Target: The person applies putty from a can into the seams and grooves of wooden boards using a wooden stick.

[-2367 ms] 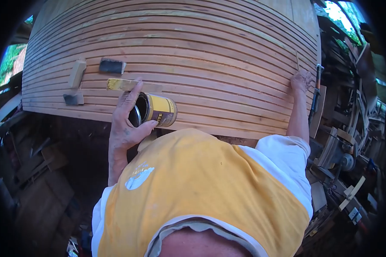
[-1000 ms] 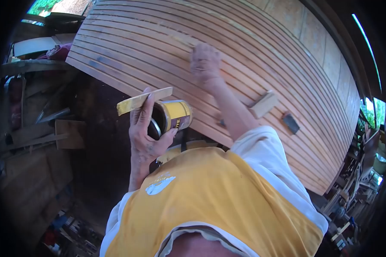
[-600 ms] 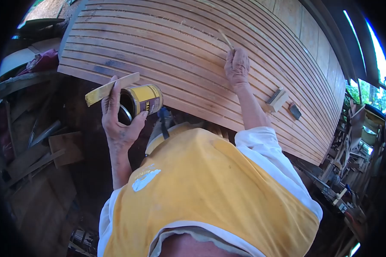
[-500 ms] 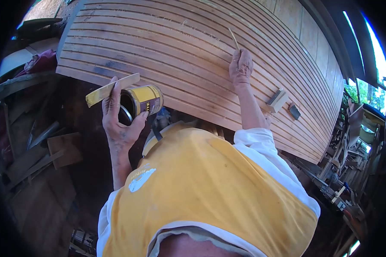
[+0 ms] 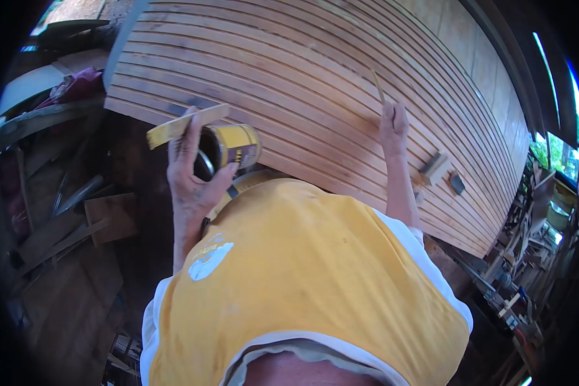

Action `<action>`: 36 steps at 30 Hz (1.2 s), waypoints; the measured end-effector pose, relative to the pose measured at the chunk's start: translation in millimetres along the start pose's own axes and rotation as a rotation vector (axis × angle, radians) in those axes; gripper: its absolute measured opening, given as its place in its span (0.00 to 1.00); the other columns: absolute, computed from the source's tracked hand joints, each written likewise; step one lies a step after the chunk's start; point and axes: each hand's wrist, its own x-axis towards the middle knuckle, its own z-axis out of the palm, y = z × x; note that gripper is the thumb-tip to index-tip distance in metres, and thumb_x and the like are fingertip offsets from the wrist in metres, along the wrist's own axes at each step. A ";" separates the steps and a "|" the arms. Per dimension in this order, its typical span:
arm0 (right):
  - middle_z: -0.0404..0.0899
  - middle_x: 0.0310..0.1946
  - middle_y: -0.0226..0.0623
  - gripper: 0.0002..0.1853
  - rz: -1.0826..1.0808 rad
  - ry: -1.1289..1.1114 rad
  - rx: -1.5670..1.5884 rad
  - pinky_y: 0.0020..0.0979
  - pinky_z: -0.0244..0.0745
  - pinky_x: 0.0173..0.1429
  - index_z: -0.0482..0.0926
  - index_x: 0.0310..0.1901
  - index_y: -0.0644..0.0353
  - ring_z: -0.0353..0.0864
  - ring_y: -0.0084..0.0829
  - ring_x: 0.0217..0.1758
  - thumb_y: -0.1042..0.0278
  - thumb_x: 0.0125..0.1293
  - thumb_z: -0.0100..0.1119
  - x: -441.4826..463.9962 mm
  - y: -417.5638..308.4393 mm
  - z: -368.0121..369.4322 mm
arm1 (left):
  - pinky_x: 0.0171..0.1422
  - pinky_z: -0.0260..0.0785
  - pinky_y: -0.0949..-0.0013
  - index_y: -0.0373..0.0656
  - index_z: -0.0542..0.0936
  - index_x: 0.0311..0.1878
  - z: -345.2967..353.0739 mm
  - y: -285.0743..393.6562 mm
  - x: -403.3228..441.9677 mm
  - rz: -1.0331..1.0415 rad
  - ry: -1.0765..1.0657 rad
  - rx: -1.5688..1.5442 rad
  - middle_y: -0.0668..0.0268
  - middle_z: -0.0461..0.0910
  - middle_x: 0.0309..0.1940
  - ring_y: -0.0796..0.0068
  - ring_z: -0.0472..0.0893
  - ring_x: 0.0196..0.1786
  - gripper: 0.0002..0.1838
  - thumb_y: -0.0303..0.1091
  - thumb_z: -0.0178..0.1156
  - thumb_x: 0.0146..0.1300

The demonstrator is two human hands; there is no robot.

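My left hand [image 5: 196, 183] is closed around an open tin can [image 5: 241, 143] with a yellow and dark label, tilted with its dark mouth toward the left. The same hand pinches a flat wooden stick [image 5: 193, 124], its left end coated yellowish, across the top of the fingers. Over the grooved wooden panel [image 5: 289, 83], my right hand [image 5: 394, 125] is closed on a thin wooden stick [image 5: 377, 85] that points away from me. Whether the stick's tip touches the panel I cannot tell.
On the panel, right of my right forearm, lie a wooden block [image 5: 435, 168] and a small dark block [image 5: 457, 183]. Scrap boards [image 5: 111, 217] pile up on the left, near a reddish cloth [image 5: 77, 90]. More wood and tools [image 5: 511, 302] clutter the right side.
The view has shifted, so the panel appears further right. My right hand with the thin stick has moved a little right and nearer to me across the panel. My left hand keeps its hold.
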 end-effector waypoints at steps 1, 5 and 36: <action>0.70 0.26 0.37 0.13 0.028 -0.010 0.012 0.34 0.68 0.36 0.72 0.35 0.58 0.65 0.32 0.29 0.61 0.79 0.59 -7.7 -14.0 6.8 | 0.80 0.60 0.57 0.39 0.69 0.77 -7.8 -5.2 5.1 -0.010 -0.019 -0.023 0.46 0.67 0.76 0.49 0.67 0.78 0.50 0.23 0.73 0.44; 0.70 0.26 0.38 0.14 0.001 -0.016 -0.022 0.34 0.68 0.36 0.72 0.36 0.57 0.65 0.32 0.29 0.59 0.79 0.59 -26.1 -71.2 68.2 | 0.78 0.63 0.56 0.39 0.70 0.76 -49.0 -38.5 30.3 0.042 -0.010 -0.033 0.48 0.69 0.74 0.49 0.70 0.75 0.50 0.23 0.74 0.43; 0.80 0.31 0.47 0.14 0.077 0.255 -0.287 0.51 0.72 0.38 0.73 0.42 0.57 0.81 0.54 0.34 0.55 0.78 0.56 25.0 -308.4 375.0 | 0.79 0.61 0.53 0.39 0.73 0.74 -334.3 -247.4 219.6 0.188 -0.105 0.052 0.49 0.72 0.74 0.47 0.71 0.75 0.48 0.24 0.75 0.43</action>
